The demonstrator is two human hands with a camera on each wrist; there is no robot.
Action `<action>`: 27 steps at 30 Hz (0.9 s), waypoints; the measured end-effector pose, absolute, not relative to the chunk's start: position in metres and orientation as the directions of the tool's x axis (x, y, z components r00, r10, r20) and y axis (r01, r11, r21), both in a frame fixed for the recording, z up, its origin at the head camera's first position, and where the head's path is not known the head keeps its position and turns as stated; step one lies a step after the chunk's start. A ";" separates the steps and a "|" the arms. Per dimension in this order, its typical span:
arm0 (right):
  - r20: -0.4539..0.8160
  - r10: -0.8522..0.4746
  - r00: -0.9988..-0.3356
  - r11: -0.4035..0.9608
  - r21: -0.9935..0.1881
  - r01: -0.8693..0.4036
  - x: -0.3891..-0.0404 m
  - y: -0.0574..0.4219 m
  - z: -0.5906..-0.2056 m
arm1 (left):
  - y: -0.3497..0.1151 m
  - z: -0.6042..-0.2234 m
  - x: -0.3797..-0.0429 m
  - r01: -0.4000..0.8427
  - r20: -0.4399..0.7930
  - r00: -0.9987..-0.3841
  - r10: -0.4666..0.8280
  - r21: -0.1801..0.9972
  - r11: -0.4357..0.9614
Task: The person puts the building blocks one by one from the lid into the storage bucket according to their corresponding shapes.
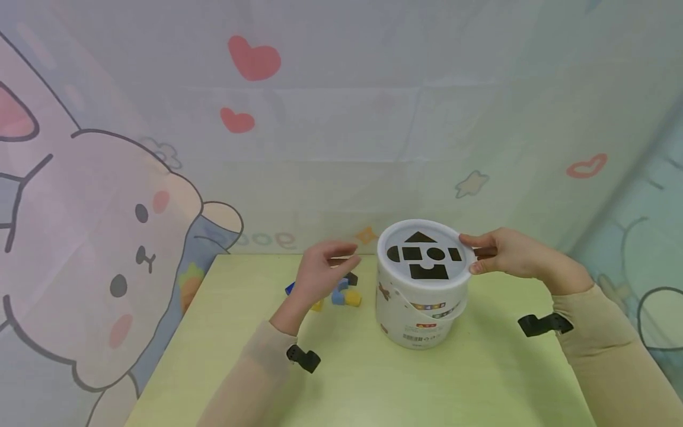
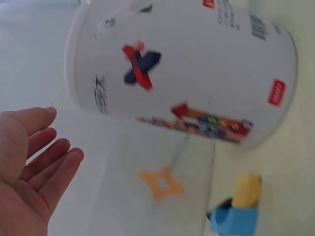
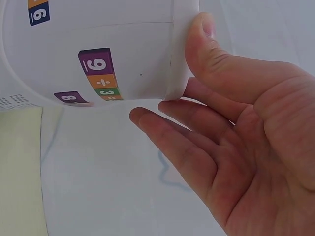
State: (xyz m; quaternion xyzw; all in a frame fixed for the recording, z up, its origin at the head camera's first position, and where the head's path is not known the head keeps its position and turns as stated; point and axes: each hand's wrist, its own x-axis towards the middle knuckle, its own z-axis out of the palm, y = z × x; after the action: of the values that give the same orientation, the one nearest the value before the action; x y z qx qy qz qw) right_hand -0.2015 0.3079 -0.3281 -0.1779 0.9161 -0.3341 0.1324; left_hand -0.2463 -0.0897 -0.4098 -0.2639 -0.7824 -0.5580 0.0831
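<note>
A white toy bucket [image 1: 421,320] with printed pictures stands on the table. Its round lid [image 1: 386,271] has several dark cut-out shapes, among them a triangle, a circle and rectangles. My right hand [image 1: 514,252] grips the lid's right edge between thumb and fingers; in the right wrist view the thumb [image 3: 202,42] presses the rim while the other fingers spread below. To the left of the bucket, apart from it, my left hand [image 1: 320,270] hovers with loosely bent fingers [image 2: 61,172] and nothing in them. It partly hides some blocks behind it.
Small toy blocks lie on the table left of the bucket: a light blue one [image 1: 338,298], a yellow one [image 1: 353,298] and a black one [image 1: 351,279]. The pale green table [image 1: 352,379] meets a printed cloth backdrop [image 1: 341,184] at its back edge.
</note>
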 end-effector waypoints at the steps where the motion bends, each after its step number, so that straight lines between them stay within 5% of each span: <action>1: -0.124 -0.414 -0.902 0.713 -0.660 -0.237 -0.201 0.308 -0.328 | -0.097 -0.415 -0.247 0.496 0.416 -0.855 0.309 0.832 0.250; 12: -0.125 -0.414 -0.901 0.707 -0.668 -0.232 -0.200 0.308 -0.327 | -0.178 -0.476 -0.264 0.340 0.208 -0.933 0.292 0.773 0.536; 27: -0.125 -0.406 -0.905 0.713 -0.662 -0.229 -0.201 0.308 -0.331 | -0.208 -0.520 -0.274 0.304 0.105 -0.934 0.342 0.737 0.604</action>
State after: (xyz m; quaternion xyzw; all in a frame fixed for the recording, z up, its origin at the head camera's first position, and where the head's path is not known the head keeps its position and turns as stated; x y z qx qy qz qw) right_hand -0.2014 0.3085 -0.3305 -0.1733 0.9161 -0.3366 0.1321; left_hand -0.2737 -0.2081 -0.5203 -0.1806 -0.8953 -0.4067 -0.0233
